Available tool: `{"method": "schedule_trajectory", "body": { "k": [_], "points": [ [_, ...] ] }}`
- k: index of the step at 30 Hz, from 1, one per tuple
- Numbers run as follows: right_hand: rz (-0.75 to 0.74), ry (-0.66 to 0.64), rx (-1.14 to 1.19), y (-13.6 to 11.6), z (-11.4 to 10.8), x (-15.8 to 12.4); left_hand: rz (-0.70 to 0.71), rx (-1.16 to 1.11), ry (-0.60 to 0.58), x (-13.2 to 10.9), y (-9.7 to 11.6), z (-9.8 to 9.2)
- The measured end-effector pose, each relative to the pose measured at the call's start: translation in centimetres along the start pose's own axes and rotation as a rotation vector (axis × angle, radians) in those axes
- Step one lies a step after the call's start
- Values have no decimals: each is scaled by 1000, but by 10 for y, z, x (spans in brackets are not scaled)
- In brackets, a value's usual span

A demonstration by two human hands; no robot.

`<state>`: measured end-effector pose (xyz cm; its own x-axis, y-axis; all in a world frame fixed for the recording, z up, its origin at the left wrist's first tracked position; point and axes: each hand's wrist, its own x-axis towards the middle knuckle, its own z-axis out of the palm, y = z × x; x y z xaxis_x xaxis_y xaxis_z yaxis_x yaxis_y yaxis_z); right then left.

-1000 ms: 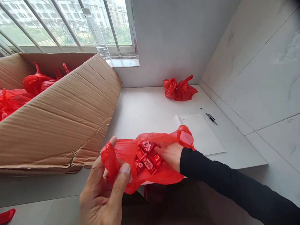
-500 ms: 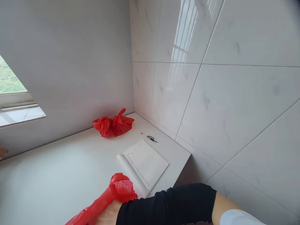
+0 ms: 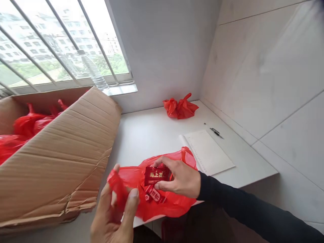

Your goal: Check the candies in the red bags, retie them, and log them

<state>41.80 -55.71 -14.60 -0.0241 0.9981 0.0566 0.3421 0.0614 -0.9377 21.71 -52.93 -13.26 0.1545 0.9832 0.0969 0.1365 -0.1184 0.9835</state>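
**Red packet out of the bag mouth**

The right hand [image 3: 181, 180] pinches a red packet [image 3: 156, 175] with gold characters, lifted just above the open red bag [image 3: 162, 206] at the worktop [image 3: 149, 135] edge. The left hand [image 3: 113, 216] grips the bag's handle, holding its mouth wide. More small red packets [image 3: 153, 195] lie inside, so the bag is far from done. A cardboard box [image 3: 58, 162] of tied red bags sits left; one tied bag [image 3: 180, 108], a notebook [image 3: 210, 152] and pen [image 3: 215, 131] lie beyond.
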Motion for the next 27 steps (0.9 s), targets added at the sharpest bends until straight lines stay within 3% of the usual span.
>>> {"method": "schedule_trajectory", "body": {
  "k": [3,7,15,18,21,23,25,27],
  "points": [
    [20,-43,119,-4,1,-4,-88,53,-52,-4,12,4],
    [31,-39,177,-6,2,-5,-61,120,-101,4,10,16],
    [3,-115,329,-1,1,-3,-136,-73,-88,8,1,10],
    [20,-55,258,0,1,-2,-94,47,42,3,5,12],
    [68,99,134,-4,5,-3,-53,124,144,-6,9,18],
    [55,148,87,-9,9,-5,-60,91,21,-9,8,22],
    [-16,116,67,-16,12,-9,-79,16,-110,-8,4,26],
    [-90,47,80,-20,15,-12,-102,-85,-119,-4,1,28]
  ]
}}
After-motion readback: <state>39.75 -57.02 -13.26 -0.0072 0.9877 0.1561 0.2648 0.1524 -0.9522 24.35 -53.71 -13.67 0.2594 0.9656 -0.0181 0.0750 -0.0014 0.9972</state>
